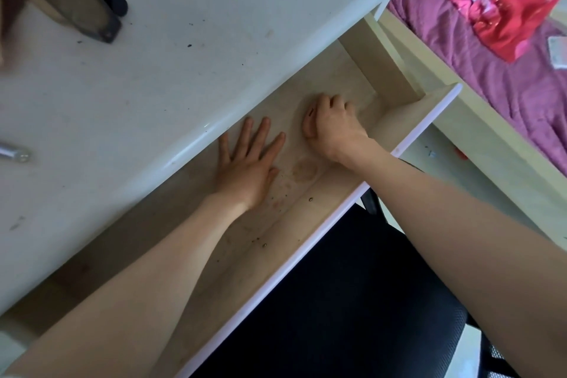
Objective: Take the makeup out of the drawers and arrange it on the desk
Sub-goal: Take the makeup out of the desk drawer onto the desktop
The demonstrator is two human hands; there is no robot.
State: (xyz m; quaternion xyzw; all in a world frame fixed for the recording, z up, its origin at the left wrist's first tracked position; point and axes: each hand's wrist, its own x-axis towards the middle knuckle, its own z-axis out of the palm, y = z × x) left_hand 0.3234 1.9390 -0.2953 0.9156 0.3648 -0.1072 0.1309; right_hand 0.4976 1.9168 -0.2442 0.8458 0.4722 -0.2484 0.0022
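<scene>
Chair: black seat [352, 301] just under the drawer [306, 212] front.
Left hand [245, 169]: flat on the drawer floor, fingers spread, holding nothing.
Right hand [331, 126]: curled by the drawer's far right corner; what it pinches, I cannot tell.
Advice: lift slowly, check the fist.
Makeup: dark tube [115, 1] on the desk [214, 24], beyond the drawer.

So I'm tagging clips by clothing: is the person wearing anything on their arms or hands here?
Nothing visible. Both forearms are bare up to the frame edge, with no sleeves, gloves, watch or bracelets. The left hand shows no rings. The right hand has a small dark mark near one knuckle; what it is cannot be told.
</scene>
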